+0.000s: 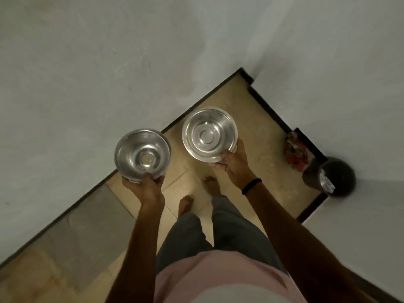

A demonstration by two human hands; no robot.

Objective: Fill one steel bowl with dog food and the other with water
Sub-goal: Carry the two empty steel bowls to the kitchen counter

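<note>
I hold two round steel bowls out in front of me, both open side up with nothing in them. My left hand point(146, 190) grips the near rim of the left steel bowl point(142, 153). My right hand point(231, 164) grips the near rim of the right steel bowl point(209, 134), which is held slightly farther out. A black band circles my right wrist. No dog food and no water source are in view.
I stand barefoot on a beige tiled floor point(258, 127) in a narrow corner between pale walls point(87, 73). A dark bin with a silver packet point(330, 176) stands at the right wall, with a red and brown heap point(295, 152) beside it.
</note>
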